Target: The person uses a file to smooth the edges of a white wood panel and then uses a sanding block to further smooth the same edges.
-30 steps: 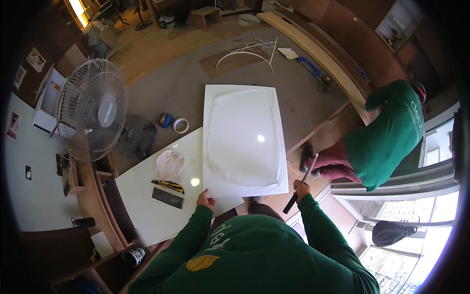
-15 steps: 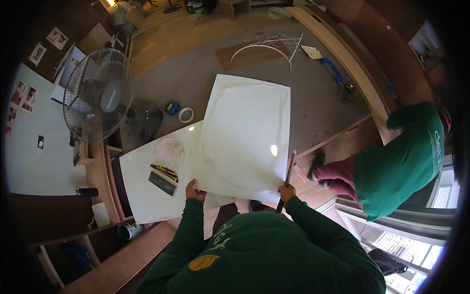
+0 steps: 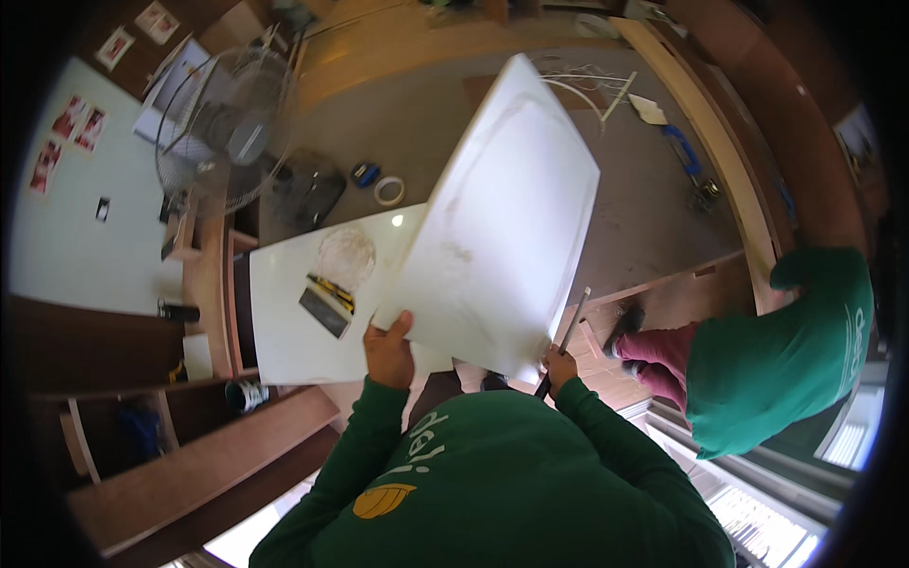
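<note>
A large white panel [image 3: 502, 237] is raised at a tilt in front of me, with a faint smeared outline on its face. My left hand [image 3: 389, 358] grips its near left corner, thumb on top. At the near right corner, my right hand [image 3: 560, 365] is closed round a long thin stick [image 3: 575, 320], which runs beside the panel's edge; whether these fingers also clasp the panel is hard to see. On a white board [image 3: 284, 289] to the left lie a yellow-and-black utility knife [image 3: 331, 292], a dark rectangular block [image 3: 325, 313] and a pale round patch [image 3: 347, 256].
Another person [image 3: 767, 350] in green bends over at the right. A standing fan [image 3: 227, 133] is at the left, near a tape roll [image 3: 389, 191] and a blue tape measure [image 3: 365, 174]. A blue tool [image 3: 680, 150] lies farther right, by a long wooden plank [image 3: 705, 123].
The panel has swung from nearly flat to a steep tilt, its left edge lifted. My left hand has risen with it. The view has shifted slightly.
</note>
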### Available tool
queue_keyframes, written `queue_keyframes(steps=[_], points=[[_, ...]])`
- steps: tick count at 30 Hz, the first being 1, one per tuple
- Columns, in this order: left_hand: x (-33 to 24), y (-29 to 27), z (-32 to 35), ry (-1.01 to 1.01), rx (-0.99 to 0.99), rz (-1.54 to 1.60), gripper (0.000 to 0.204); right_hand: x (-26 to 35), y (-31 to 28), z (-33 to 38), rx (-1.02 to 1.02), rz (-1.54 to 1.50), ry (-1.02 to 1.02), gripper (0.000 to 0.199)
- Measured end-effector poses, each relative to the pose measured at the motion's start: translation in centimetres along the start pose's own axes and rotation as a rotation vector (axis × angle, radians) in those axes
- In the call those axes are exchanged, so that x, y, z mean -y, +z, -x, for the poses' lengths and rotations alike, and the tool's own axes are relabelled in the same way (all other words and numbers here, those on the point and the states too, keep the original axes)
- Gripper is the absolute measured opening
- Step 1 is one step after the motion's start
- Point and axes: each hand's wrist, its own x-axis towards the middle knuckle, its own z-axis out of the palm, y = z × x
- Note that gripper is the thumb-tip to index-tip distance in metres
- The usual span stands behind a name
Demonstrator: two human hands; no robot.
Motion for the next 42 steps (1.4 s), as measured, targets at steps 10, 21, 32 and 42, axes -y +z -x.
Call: queue_keyframes(steps=[10, 21, 32, 42], points=[[-1.3, 7.2, 6.5, 0.156, 0.368, -0.403, 0.062, 2.9, -3.4, 2.3, 0.041, 0.039, -0.155, 0.052], [-1.4, 7.0, 7.0, 0.219, 0.521, -0.625, 0.057, 12.3, -5.1, 14.0, -0.028, 0.177, -0.497, 0.03], [-2.1, 4.0, 1.7, 0.228, 0.594, -0.588, 0.064, 10.6, 2.6, 25.3, 0.296, 0.41, -0.944, 0.027], [-3.6, 2.9, -1.4, 0.115, 0.727, -0.657, 0.086, 5.8, 12.1, 23.9, 0.292, 0.403, -0.858, 0.032]])
